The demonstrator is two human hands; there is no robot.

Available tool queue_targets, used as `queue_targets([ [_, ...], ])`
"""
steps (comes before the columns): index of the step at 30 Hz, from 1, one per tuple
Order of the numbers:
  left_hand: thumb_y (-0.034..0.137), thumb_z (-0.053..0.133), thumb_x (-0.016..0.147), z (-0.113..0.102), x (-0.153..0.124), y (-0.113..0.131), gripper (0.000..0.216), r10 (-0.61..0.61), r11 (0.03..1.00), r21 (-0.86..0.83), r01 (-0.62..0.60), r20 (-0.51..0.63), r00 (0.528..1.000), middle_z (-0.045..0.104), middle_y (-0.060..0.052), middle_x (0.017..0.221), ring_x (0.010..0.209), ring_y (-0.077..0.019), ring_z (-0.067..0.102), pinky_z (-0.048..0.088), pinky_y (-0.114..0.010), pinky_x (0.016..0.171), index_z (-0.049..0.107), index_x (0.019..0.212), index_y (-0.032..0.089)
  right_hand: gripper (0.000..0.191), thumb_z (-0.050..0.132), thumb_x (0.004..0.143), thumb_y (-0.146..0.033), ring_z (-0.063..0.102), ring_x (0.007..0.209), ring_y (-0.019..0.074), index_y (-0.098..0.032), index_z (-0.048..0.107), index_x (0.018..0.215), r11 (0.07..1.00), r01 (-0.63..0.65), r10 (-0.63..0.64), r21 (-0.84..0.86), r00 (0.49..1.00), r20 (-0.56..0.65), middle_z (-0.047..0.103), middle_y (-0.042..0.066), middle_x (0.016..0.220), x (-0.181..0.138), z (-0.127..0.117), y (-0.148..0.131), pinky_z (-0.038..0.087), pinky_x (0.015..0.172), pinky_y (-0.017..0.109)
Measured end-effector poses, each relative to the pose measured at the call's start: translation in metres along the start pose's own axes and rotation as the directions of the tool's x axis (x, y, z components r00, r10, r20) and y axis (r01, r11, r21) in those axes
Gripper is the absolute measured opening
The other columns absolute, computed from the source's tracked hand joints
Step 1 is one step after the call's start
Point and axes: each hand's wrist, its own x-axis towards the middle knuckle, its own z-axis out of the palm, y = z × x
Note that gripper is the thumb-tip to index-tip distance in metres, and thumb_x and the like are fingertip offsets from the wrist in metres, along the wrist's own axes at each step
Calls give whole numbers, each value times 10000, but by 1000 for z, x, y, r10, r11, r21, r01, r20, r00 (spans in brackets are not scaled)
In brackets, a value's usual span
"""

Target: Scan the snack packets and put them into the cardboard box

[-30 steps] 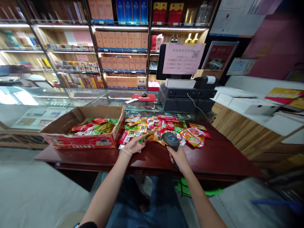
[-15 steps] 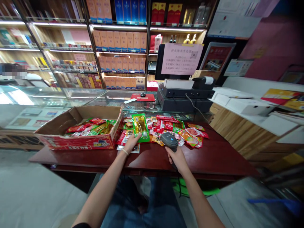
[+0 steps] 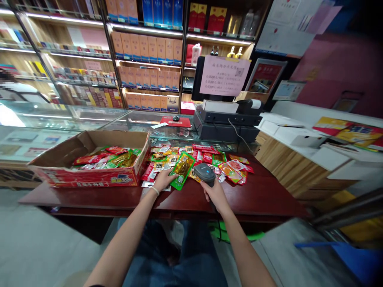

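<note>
Pinched in my left hand (image 3: 163, 180) is a green-edged snack packet (image 3: 183, 165) with a clear window onto brown food, tilted to the right above the pile. My right hand (image 3: 214, 194) is wrapped round the handle of a dark barcode scanner (image 3: 205, 173), whose head shows a small blue light and lies close to the packet's right side. Under and behind both hands spread many small red, orange and white snack packets (image 3: 233, 170). To the left stands an open cardboard box (image 3: 98, 178) with more packets (image 3: 119, 158) inside.
The dark red table (image 3: 257, 199) meets a glass counter (image 3: 140, 117) behind. A monitor with a pink notice (image 3: 224, 75) stands over a cash drawer (image 3: 226, 128). White boxes (image 3: 296, 133) top a wooden cabinet at right. A person (image 3: 20, 92) is at far left.
The green packet has tilted clockwise in my left hand, its top now leaning right toward the scanner. My whole view has turned slightly to the right. Both grips stay the same.
</note>
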Motion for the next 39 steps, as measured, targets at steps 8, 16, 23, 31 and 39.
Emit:
queue_targets([
  [8,478,621,782,0,0,-2,360,21,1000,0,-21,18,1000,730,-31,788,775,-217,641,435,-253,695,752,916,170,386,663,758,-506,416,285,97,-225,477,946,999,-39,39,-14,999,24,462,-127,441,-2,2,3,311,289,187],
  [16,412,602,815,-6,-7,23,281,21,995,-96,-28,-74,997,717,-38,806,785,-233,630,456,-296,748,724,906,175,485,695,728,-526,423,285,106,-221,480,1038,999,-43,44,26,999,-24,487,-123,456,-3,2,-1,321,287,195],
  [23,366,604,864,-103,-25,65,340,127,988,137,-74,-431,893,736,-63,998,853,-216,649,458,-281,803,679,1150,197,423,696,731,-541,425,295,106,-227,480,916,1000,-11,11,20,1000,20,490,-105,460,5,16,1,332,298,206],
  [31,264,484,917,-227,-55,19,339,154,831,490,264,-658,737,748,-124,1044,957,-272,690,483,-339,844,714,1158,201,418,700,721,-543,412,284,105,-235,443,838,1000,-10,7,30,996,85,489,-100,451,12,45,-2,320,277,205],
  [39,289,522,889,-220,-50,-7,343,187,828,551,109,-454,871,683,-147,1223,1192,-277,602,433,-425,1060,683,1161,155,414,700,711,-537,415,279,100,-234,456,854,999,-13,10,30,996,84,494,-107,448,11,53,-11,322,282,203],
])
